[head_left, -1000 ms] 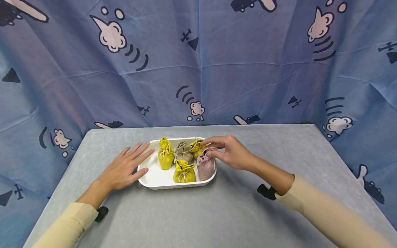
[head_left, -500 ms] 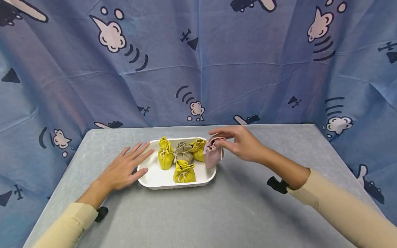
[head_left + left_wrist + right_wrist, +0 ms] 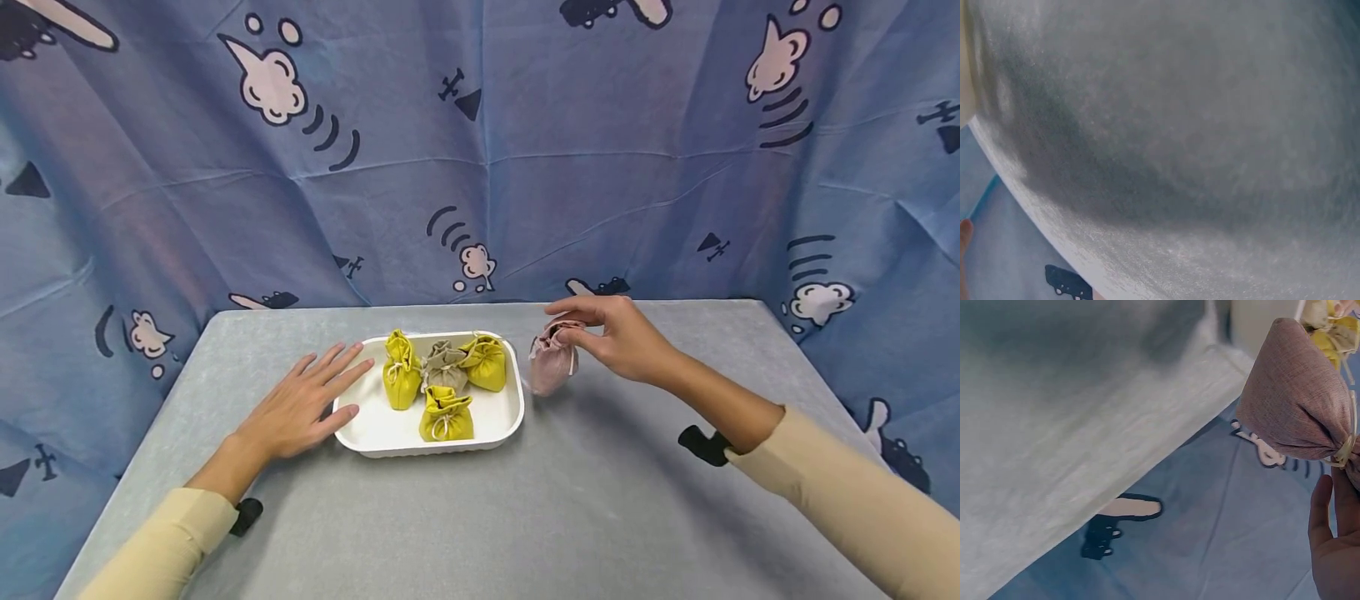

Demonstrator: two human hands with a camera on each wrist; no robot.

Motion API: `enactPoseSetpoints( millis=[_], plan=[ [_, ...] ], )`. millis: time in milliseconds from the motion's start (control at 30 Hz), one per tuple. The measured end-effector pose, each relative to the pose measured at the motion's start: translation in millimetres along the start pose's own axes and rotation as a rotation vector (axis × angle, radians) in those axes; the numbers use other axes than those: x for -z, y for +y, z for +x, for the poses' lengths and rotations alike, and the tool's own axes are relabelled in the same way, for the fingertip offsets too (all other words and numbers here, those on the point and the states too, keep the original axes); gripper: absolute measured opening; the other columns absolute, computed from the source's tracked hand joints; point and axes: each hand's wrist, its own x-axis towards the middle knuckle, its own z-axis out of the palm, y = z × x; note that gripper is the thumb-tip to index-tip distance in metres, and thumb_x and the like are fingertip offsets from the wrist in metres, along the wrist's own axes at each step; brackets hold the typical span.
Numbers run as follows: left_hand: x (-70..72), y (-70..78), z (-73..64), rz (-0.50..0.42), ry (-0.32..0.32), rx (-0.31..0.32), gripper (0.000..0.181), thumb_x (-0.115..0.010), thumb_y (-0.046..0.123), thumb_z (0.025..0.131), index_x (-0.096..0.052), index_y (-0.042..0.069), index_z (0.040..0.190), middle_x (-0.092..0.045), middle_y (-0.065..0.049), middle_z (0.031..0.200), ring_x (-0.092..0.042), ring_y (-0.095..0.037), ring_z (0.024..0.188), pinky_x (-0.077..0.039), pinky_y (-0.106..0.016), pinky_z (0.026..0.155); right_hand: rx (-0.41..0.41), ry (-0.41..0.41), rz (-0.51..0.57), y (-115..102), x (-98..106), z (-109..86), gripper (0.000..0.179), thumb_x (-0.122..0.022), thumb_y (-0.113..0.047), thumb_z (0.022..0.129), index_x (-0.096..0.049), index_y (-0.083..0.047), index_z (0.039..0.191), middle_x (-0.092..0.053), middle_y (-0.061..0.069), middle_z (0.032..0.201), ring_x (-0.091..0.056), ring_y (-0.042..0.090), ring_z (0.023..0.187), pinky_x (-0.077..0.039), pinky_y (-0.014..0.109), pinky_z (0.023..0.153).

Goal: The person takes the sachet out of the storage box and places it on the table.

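Note:
By its gathered neck, my right hand (image 3: 618,337) pinches a pink drawstring pouch (image 3: 551,367) just beyond the tray's right end. The right wrist view shows the pouch (image 3: 1297,394) close up, its cord tied round the neck. My left hand (image 3: 303,408) lies with spread, straight fingers at the left rim of the white tray (image 3: 367,429). In the tray stand a tall yellow pouch (image 3: 402,383) at left, a grey-beige pouch (image 3: 444,371) in the middle, a yellow pouch (image 3: 487,367) at back right and another yellow pouch (image 3: 446,421) in front.
The tray stands on a table with a grey cloth (image 3: 480,525). Behind it hangs a blue patterned curtain (image 3: 600,167). In the left wrist view the grey cloth (image 3: 1179,125) fills most of the picture.
My right hand has lifted the pink pouch out of the tray's right end and carried it rightward and back, past the rim. My left hand has stayed in place.

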Motion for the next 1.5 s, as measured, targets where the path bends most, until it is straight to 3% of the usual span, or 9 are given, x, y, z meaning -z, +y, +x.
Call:
enactPoseSetpoints(
  millis=[500,633,800,933,1200,1500],
  plan=[
    [1.2,0.0,1.6,0.000,0.016,-0.017,0.067,-0.050,0.047,0.100,-0.027,0.024,0.159,-0.019,-0.003,0.166,-0.021,-0.033,0.150,-0.022,-0.063,0.113,-0.094,0.035,-0.054,43,4,-11.9,0.034,-0.068,0.004,0.091,-0.066,0.001,0.125,-0.067,0.019,0.124,-0.068,0.036,0.107,-0.056,0.046,0.085],
    [1.1,0.5,1.4,-0.001,0.016,-0.015,0.067,-0.050,0.047,0.100,-0.027,0.024,0.159,-0.019,-0.002,0.166,-0.021,-0.033,0.150,-0.022,-0.063,0.113,-0.105,0.045,-0.052,53,3,-13.0,0.034,-0.068,0.005,0.090,-0.066,0.002,0.124,-0.067,0.021,0.122,-0.069,0.036,0.104,-0.056,0.044,0.083],
    [-0.5,0.3,1.3,-0.006,0.019,-0.013,0.068,-0.054,0.043,0.099,-0.029,0.022,0.159,-0.019,-0.003,0.166,-0.021,-0.033,0.150,-0.022,-0.063,0.112,-0.110,0.028,-0.037,61,1,-15.7,0.039,-0.069,0.008,0.088,-0.064,0.003,0.127,-0.070,0.020,0.114,-0.070,0.036,0.100,-0.057,0.032,0.077],
    [-0.7,0.3,0.4,-0.007,0.019,-0.011,0.067,-0.052,0.045,0.100,-0.029,0.023,0.159,-0.018,-0.002,0.166,-0.021,-0.033,0.150,-0.022,-0.063,0.113,-0.117,0.007,-0.051,60,2,-17.4,0.043,-0.069,0.007,0.088,-0.061,0.002,0.131,-0.072,0.017,0.110,-0.071,0.034,0.099,-0.055,0.027,0.075],
    [-1.0,-0.2,0.2,-0.003,0.029,-0.019,0.066,-0.051,0.046,0.100,-0.029,0.023,0.159,-0.019,-0.002,0.166,-0.022,-0.033,0.149,-0.023,-0.063,0.112,-0.126,-0.020,-0.044,49,8,-15.1,0.044,-0.069,0.001,0.091,-0.060,-0.003,0.134,-0.072,0.014,0.113,-0.069,0.032,0.105,-0.055,0.045,0.085],
    [-1.9,-1.4,0.0,-0.004,0.031,-0.018,0.066,-0.050,0.046,0.100,-0.030,0.022,0.158,-0.022,-0.005,0.165,-0.022,-0.034,0.149,-0.024,-0.064,0.111,-0.060,-0.071,0.034,23,-7,-2.4,0.048,-0.077,-0.007,0.087,-0.061,-0.003,0.132,-0.070,0.013,0.119,-0.068,0.026,0.109,-0.054,0.044,0.091]
  ],
)
